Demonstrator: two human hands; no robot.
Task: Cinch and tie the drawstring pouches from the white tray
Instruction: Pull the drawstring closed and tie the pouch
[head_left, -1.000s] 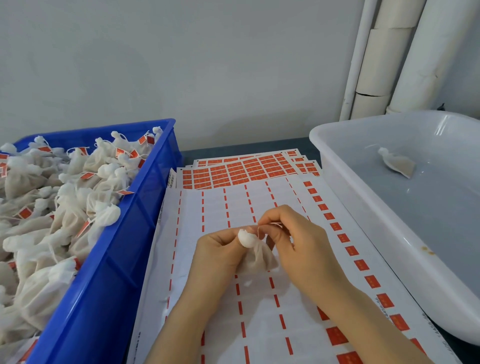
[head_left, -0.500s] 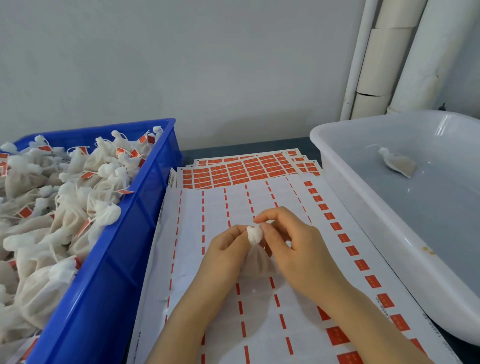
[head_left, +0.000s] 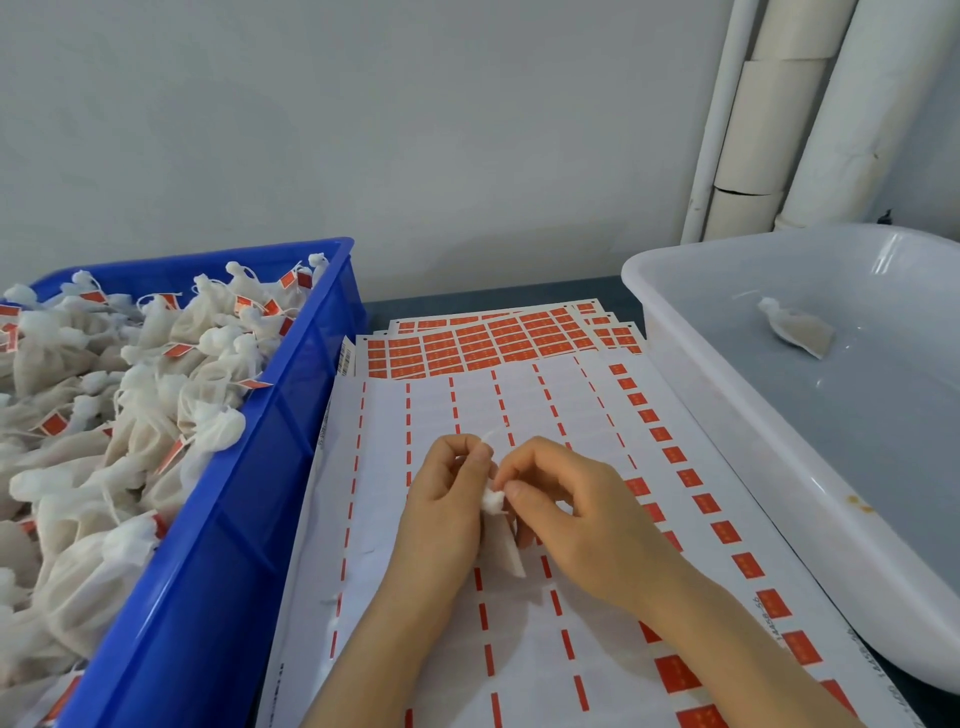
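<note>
The left hand (head_left: 447, 499)'s grip pinches the drawstring (head_left: 487, 442), and the right hand (head_left: 587, 525)'s grip pinches the bunched neck of 1 white gauze pouch (head_left: 503, 548). The pouch is held over glossy sheets (head_left: 519, 405) of red rectangular labels on the table (head_left: 467, 304). The label print is too small to read. 1 flat pouch (head_left: 795, 330) lies in the smooth white plastic tray (head_left: 737, 415), and red-tagged pouches (head_left: 130, 415) fill the blue crate (head_left: 218, 545).
</note>
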